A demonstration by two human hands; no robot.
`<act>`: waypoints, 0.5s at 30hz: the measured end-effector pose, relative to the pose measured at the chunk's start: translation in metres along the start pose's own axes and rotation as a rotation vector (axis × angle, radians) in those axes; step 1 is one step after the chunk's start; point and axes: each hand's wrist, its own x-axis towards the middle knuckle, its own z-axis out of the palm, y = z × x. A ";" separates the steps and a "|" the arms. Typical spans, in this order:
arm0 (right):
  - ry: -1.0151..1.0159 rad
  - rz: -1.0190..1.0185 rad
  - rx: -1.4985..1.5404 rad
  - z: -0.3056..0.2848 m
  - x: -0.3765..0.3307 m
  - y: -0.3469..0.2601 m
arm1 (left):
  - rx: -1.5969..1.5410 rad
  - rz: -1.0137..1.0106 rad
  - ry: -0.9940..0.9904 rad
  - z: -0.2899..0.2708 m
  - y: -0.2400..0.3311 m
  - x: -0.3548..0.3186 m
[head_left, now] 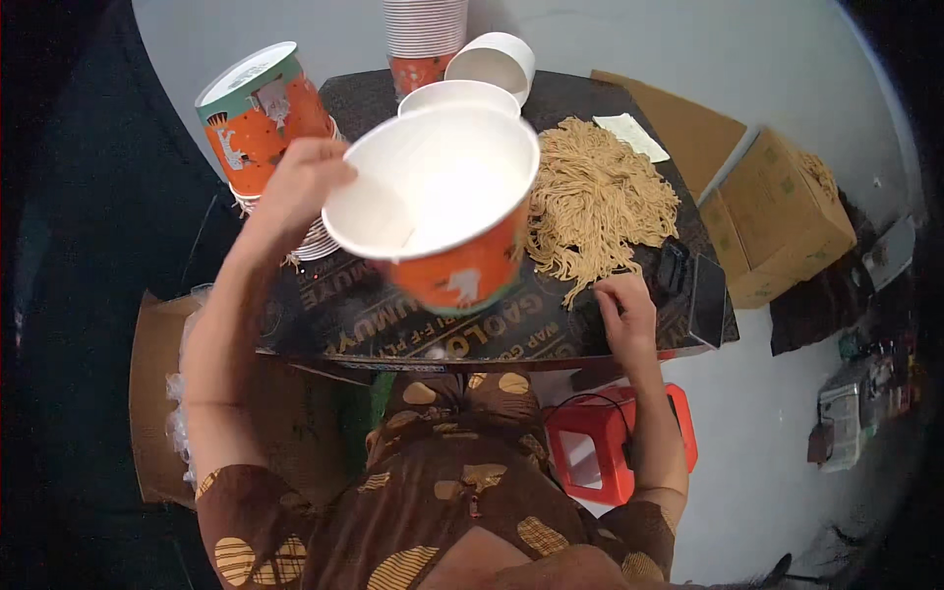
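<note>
One dark printed table [364, 324] spans my remote view. At 11 o'clock, a large orange paper bucket [438, 211], mouth facing me, is held above it; the left hand [303, 182] pinches its rim at 9 o'clock. Heap of tan strands [602, 197] lies at 2 o'clock. Right hand [629, 305], at the heap's 5 o'clock, has fingers curled; I cannot tell whether they pinch a strand.

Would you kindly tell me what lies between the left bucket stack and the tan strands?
In the head view, a tilted paper bucket, held at its rim by the left hand, appears between the bucket stack and tan strands.
</note>
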 end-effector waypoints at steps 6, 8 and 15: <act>-0.220 -0.337 -0.191 -0.009 0.019 0.003 | 0.035 -0.131 0.005 0.008 -0.038 -0.026; -0.255 -0.401 -0.190 -0.009 0.022 0.003 | 0.061 -0.151 -0.073 0.002 -0.054 -0.022; -0.348 -0.383 -0.210 0.001 0.034 0.013 | 0.112 -0.138 -0.082 0.004 -0.064 -0.009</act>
